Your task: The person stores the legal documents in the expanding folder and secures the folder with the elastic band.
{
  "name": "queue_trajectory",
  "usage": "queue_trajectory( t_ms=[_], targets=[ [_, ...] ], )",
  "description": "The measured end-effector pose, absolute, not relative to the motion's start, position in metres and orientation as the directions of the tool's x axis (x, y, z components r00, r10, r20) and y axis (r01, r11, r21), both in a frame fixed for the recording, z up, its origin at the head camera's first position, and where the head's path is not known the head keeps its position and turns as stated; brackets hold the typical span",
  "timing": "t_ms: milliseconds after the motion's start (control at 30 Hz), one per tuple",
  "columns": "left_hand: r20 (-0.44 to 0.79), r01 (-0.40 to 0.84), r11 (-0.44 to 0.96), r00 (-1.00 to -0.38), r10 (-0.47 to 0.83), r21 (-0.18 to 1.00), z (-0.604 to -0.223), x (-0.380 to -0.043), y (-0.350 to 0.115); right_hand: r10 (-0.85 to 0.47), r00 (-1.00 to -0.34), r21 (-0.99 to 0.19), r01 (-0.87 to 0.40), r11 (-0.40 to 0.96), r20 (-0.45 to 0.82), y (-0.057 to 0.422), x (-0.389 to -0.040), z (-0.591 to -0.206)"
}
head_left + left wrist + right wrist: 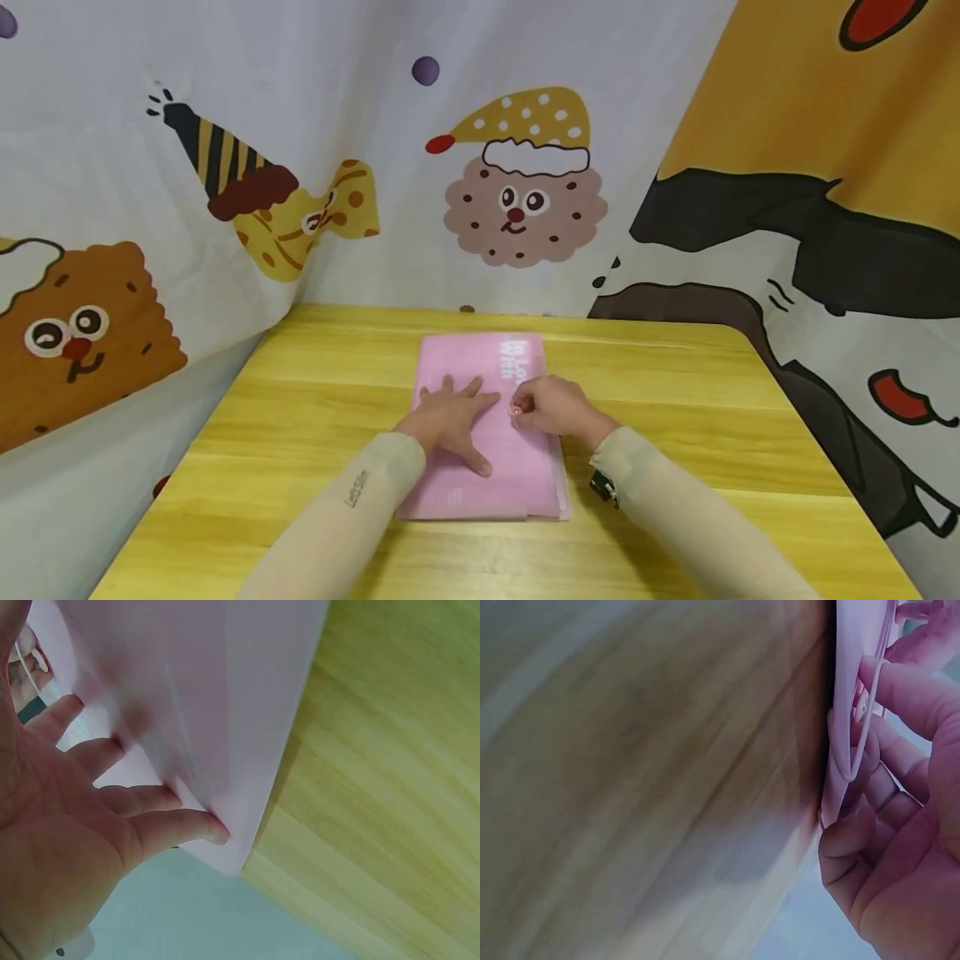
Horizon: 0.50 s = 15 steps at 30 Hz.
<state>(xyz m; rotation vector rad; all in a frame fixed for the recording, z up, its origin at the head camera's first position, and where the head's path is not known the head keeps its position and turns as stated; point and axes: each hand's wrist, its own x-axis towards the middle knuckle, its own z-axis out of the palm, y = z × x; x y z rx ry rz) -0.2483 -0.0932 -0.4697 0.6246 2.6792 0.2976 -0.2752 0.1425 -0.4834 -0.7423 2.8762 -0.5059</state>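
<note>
A pink document folder (450, 358) with white lettering lies on the table, its short sides facing away from and toward me. My left hand (450, 421) rests on its middle with fingers spread wide; in the left wrist view the fingertips press the pink cover (255, 690). Close to the folder's right edge, my right hand (557, 406) pinches a thin pale cord between thumb and curled fingers. From the right wrist, the cord (852, 778) hangs in a loop beside the folder's edge, with one strand passing over the thumb tip.
The yellow wood-grain table (300, 400) extends on both sides of the folder. Behind it hangs a white cloth (375, 108) printed with cartoon biscuits. A small black device (603, 488) sits under the right wrist.
</note>
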Motion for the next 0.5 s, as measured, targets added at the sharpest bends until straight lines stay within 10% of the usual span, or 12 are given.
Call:
queue_trajectory(
  t_ms=[500],
  targets=[
    [-0.303,0.376,0.879,-0.835,0.459,0.294,-0.4662,-0.2441,-0.0911,-0.426,-0.902,-0.295,-0.390,0.873,-0.067,0.1322,-0.2772,-0.4835]
  ],
)
